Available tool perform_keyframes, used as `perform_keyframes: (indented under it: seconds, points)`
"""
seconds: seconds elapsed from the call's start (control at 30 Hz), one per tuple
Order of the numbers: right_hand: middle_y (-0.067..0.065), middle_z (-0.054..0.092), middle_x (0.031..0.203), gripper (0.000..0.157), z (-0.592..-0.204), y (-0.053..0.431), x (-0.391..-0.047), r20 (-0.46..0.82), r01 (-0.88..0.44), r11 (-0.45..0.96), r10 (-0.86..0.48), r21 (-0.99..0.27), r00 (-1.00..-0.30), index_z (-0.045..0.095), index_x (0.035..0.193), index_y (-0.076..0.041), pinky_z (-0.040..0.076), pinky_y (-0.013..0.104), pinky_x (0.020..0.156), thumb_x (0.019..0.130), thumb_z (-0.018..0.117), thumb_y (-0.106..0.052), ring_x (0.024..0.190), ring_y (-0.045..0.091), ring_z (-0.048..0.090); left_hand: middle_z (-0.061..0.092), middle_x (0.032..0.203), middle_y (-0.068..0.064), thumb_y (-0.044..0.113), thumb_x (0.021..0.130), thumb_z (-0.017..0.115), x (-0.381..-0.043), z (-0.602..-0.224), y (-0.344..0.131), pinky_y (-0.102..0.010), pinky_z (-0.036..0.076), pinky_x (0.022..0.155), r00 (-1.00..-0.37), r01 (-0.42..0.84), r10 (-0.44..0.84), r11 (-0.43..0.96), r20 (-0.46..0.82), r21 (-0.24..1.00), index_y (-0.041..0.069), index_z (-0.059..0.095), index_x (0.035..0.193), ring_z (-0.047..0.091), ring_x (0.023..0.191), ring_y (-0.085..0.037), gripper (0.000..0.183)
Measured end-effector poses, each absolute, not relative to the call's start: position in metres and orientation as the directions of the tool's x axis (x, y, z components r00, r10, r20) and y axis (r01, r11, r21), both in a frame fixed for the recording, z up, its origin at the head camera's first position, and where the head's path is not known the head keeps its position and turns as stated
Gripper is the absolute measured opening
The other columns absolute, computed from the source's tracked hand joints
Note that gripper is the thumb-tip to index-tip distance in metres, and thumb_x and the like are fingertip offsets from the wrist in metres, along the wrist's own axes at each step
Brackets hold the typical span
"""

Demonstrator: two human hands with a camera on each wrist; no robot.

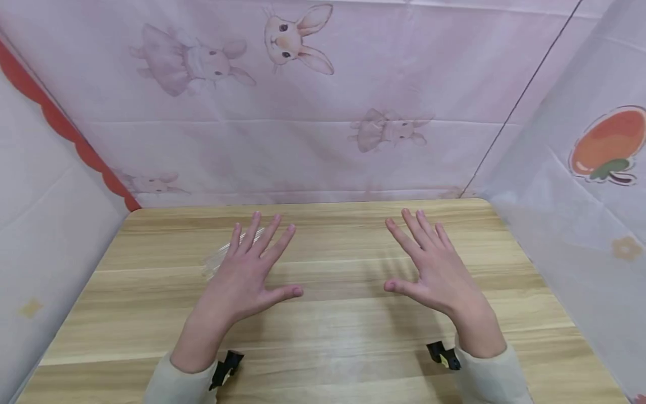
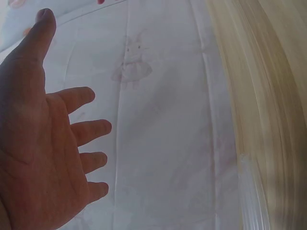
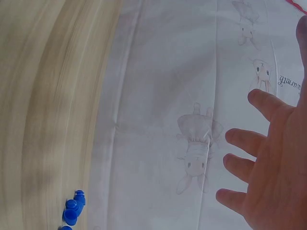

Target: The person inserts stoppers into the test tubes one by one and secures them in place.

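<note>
My left hand (image 1: 241,278) hovers over the left half of the wooden table with its fingers spread and nothing in it. Partly hidden beneath it in the head view is a bundle of clear, tube-like pieces (image 1: 216,261); the left wrist view catches these clear pieces (image 2: 254,199) at its lower right. On the other side, my right hand (image 1: 440,275) is held above the table, fingers spread, holding nothing. Several small blue cap-like pieces (image 3: 72,210) lie on the tabletop in the right wrist view. The head view does not show them.
The wood-grain table (image 1: 333,342) reaches back to a pink rabbit-print cloth (image 1: 303,146). Pale cloth walls stand at the left (image 1: 45,224) and right (image 1: 570,224). A black wrist device (image 1: 227,369) sits at the left cuff, another black device (image 1: 444,356) at the right cuff.
</note>
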State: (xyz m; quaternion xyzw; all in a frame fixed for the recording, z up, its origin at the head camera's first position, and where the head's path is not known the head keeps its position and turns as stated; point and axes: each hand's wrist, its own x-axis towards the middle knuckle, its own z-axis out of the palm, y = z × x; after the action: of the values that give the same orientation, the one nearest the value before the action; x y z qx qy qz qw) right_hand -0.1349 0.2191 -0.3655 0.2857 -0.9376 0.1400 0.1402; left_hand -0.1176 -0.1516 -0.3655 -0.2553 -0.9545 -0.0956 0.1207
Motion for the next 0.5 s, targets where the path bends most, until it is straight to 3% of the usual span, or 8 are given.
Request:
perform_keyframes:
  seconds: [0.27, 0.5]
  points:
    - [0.008, 0.013, 0.167, 0.102, -0.363, 0.22, -0.136, 0.346, -0.567, 0.804, -0.488, -0.179, -0.801, 0.02, 0.16, -0.03, 0.017, 0.067, 0.118, 0.079, 0.055, -0.081, 0.154, 0.033, 0.009, 0.009, 0.168, -0.004, 0.081, 0.082, 0.052, -0.119, -0.365, -0.156, -0.063, 0.005, 0.122, -0.838, 0.511, 0.457, 0.849, 0.299, 0.134, 0.03, 0.012, 0.161, -0.005, 0.154, -0.033, 0.102]
    - [0.008, 0.013, 0.167, 0.105, -0.365, 0.23, -0.139, 0.323, -0.522, 0.828, -0.447, -0.204, -0.834, 0.018, 0.16, -0.03, 0.016, 0.066, 0.119, 0.078, 0.069, -0.069, 0.153, 0.036, 0.01, 0.006, 0.168, -0.003, 0.078, 0.084, 0.054, -0.127, -0.37, -0.165, -0.06, 0.004, 0.124, -0.866, 0.48, 0.429, 0.857, 0.256, 0.188, 0.029, 0.011, 0.161, -0.005, 0.154, -0.033, 0.101]
